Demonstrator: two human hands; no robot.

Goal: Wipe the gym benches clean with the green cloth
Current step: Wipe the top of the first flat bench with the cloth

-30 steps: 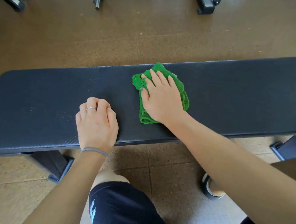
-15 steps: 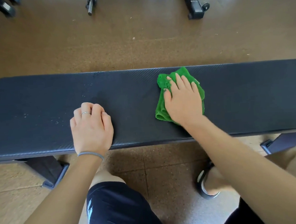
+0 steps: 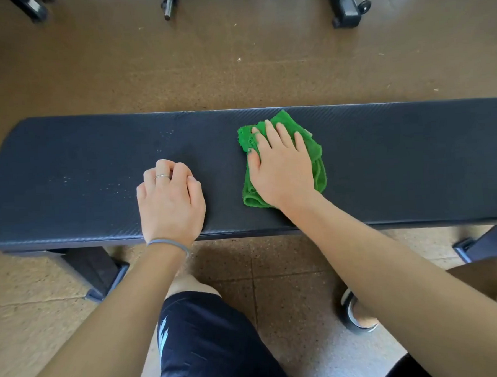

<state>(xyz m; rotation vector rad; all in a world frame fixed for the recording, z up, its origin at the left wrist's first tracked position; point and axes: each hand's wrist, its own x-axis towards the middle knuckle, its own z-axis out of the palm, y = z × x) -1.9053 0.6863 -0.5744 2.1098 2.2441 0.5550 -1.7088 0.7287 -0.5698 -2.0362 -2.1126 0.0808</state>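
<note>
On black bench [image 3: 384, 164], right hand [image 3: 282, 169] flat atop green cloth [image 3: 316, 153]; left hand [image 3: 170, 204] fingers curled, empty.

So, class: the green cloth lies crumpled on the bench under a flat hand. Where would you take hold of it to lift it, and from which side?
Probably pinch the green cloth at its raised far folds, coming from above; it lies bunched on the bench beneath the right hand, so its near part is covered.

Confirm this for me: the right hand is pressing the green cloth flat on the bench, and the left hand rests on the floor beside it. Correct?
Not quite. The left hand rests on the bench, fingers curled, not on the floor. The right hand does press the green cloth flat on the bench. The head view shows it.
</note>
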